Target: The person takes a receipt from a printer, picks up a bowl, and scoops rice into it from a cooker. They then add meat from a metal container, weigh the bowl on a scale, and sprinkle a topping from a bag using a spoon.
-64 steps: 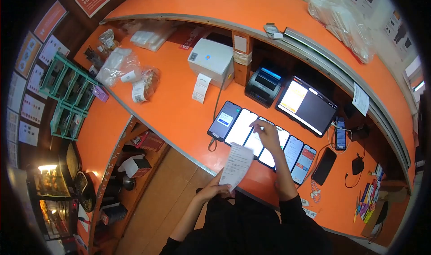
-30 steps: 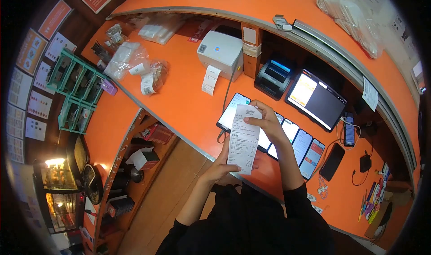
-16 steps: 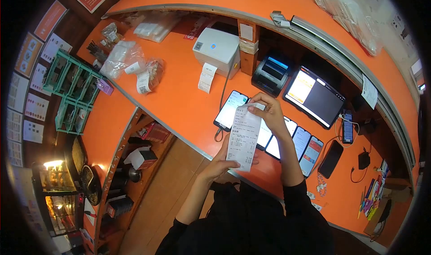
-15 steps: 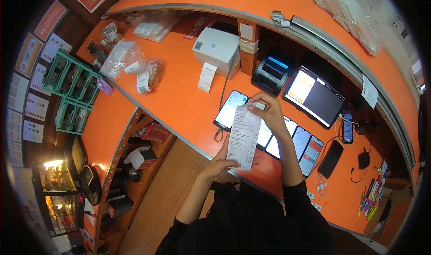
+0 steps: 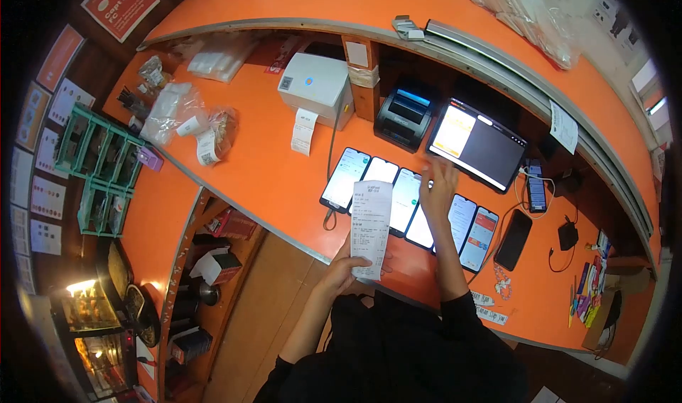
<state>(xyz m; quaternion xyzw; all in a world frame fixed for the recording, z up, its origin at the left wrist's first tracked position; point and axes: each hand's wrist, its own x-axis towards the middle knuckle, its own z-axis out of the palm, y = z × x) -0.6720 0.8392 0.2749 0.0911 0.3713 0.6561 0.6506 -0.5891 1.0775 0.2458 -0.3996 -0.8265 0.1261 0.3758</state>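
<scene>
My left hand [image 5: 341,274] pinches the bottom end of a long printed receipt [image 5: 370,225], thumb on its face. The receipt stands upright in this view and overlaps some of the smartphones behind it. My right hand [image 5: 440,193] is off the paper, fingers stretched out and holding nothing, just by the lower left edge of a tablet [image 5: 490,154] with a lit screen. Beneath that hand and forearm lies a row of lit smartphones, among them a phone [image 5: 344,179] at the left end and a phone [image 5: 479,240] at the right end.
Behind the phones stand a black receipt printer [image 5: 403,119] and a white label printer [image 5: 312,83] with a printed strip hanging out. A dark phone [image 5: 513,241] lies right, near cables and pens [image 5: 588,289]. Plastic bags [image 5: 174,112] are on the orange counter [image 5: 263,161] at left.
My right hand has let go of the receipt's top and moved right toward the tablet. The receipt stays in my left hand. The whole view has shifted slightly.
</scene>
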